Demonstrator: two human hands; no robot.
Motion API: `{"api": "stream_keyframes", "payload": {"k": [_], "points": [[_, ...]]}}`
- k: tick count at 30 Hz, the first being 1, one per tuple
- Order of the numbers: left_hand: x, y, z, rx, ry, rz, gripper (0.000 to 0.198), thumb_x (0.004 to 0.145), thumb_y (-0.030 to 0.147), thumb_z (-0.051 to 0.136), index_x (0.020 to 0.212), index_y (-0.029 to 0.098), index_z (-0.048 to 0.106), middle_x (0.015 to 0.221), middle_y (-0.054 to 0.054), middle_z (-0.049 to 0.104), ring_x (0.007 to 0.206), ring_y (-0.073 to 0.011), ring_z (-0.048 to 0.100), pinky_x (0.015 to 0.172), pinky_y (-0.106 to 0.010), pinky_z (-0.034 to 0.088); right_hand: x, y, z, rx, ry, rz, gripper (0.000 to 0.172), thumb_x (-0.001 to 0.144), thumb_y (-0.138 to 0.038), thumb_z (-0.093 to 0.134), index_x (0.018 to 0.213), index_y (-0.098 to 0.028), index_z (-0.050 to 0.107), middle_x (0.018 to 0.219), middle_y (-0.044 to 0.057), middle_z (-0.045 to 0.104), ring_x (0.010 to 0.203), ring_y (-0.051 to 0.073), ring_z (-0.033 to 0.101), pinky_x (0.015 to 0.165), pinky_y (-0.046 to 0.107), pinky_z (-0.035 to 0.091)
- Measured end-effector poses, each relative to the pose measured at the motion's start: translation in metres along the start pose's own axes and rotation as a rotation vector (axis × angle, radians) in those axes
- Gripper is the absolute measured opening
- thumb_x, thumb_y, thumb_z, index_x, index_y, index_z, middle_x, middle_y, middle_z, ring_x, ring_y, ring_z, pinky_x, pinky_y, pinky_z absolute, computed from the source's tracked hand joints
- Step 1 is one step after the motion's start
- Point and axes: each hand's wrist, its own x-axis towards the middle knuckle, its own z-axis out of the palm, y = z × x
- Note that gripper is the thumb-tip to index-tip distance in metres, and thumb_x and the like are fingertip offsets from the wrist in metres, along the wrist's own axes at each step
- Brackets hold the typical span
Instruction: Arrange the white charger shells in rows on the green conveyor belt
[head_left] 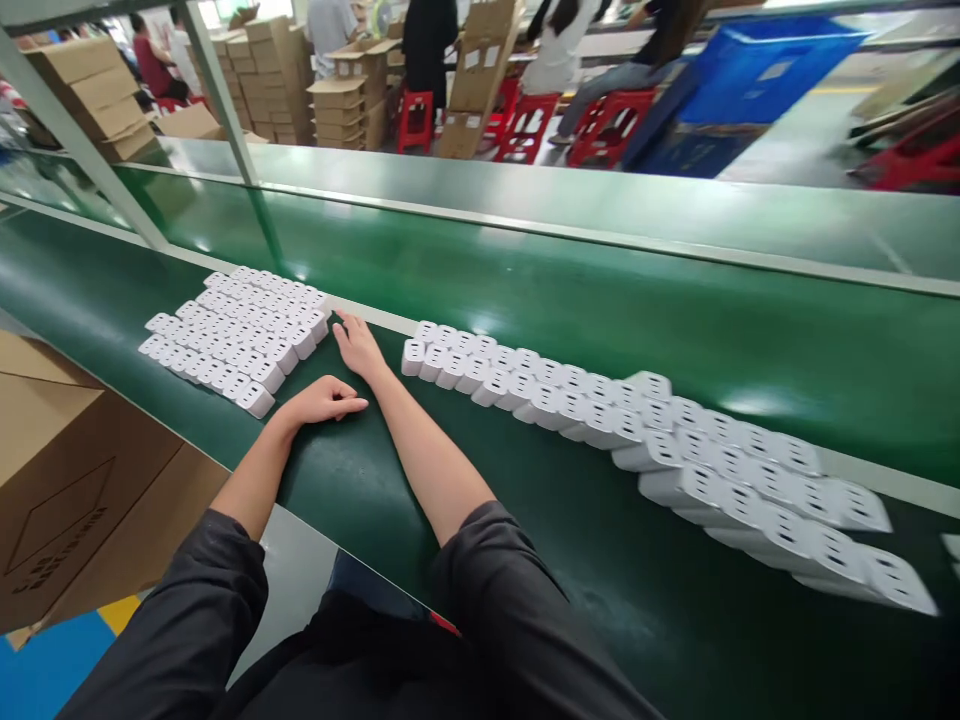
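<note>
My left hand [322,400] rests low over the green belt, to the right of a packed group of white charger-like blocks [240,335] with small dark slots in their tops. Its fingers are loosely bent and its thumb points right; I see nothing in it. Just beyond it, my right hand [358,345] stretches its fingers toward the far right corner of that group, with nothing held. Whether the fingertips touch the nearest block I cannot tell. To the right, a long staggered row of the same blocks [547,390] runs along the belt.
The green belt [360,480] has a pale rail [382,315] along its far side. A cardboard box [82,490] stands at the near left. Metal posts [217,90] rise at the left. Beyond are stacked cartons [262,80], red stools [529,125], a blue bin [750,80] and several people.
</note>
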Motion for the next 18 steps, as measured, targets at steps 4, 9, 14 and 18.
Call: {"api": "stream_keyframes", "payload": {"k": [4, 9, 14, 18], "points": [[-0.002, -0.003, -0.004, 0.021, 0.042, 0.014, 0.061, 0.084, 0.061, 0.059, 0.044, 0.017, 0.045, 0.043, 0.001, 0.047, 0.045, -0.0073, 0.037, 0.050, -0.025, 0.028, -0.048, -0.006, -0.014, -0.055, -0.025, -0.031, 0.045, 0.099, -0.014, 0.033, 0.141, -0.013, 0.051, 0.144, 0.016, 0.052, 0.136, 0.019, 0.049, 0.119, 0.035, 0.036], [0.001, -0.005, -0.003, 0.064, 0.245, 0.043, 0.058, 0.086, 0.062, 0.054, 0.047, 0.019, 0.046, 0.047, 0.000, 0.049, 0.049, -0.0104, 0.045, 0.056, -0.026, 0.037, -0.168, -0.009, -0.058, -0.228, -0.151, -0.230, 0.044, 0.096, -0.011, 0.040, 0.137, -0.015, 0.056, 0.146, 0.016, 0.052, 0.139, 0.022, 0.047, 0.122, 0.045, 0.032], [0.010, -0.005, 0.009, 0.147, 0.492, 0.040, 0.046, 0.081, 0.060, 0.061, 0.102, 0.020, 0.065, 0.097, -0.005, 0.069, 0.080, -0.0170, 0.060, 0.070, -0.028, 0.047, -0.272, 0.001, -0.107, -0.443, -0.171, -0.332, 0.037, 0.103, -0.026, 0.040, 0.131, -0.015, 0.061, 0.145, 0.017, 0.054, 0.135, 0.024, 0.052, 0.120, 0.050, 0.035], [0.025, -0.002, 0.015, 0.275, 0.499, 0.026, 0.075, 0.076, 0.064, 0.063, 0.138, 0.022, 0.050, 0.128, -0.010, 0.062, 0.096, -0.0217, 0.064, 0.093, -0.040, 0.050, -0.297, 0.009, -0.132, -0.491, -0.101, -0.313, 0.035, 0.103, -0.027, 0.042, 0.128, -0.016, 0.063, 0.140, 0.015, 0.059, 0.131, 0.024, 0.056, 0.115, 0.046, 0.043]]}}
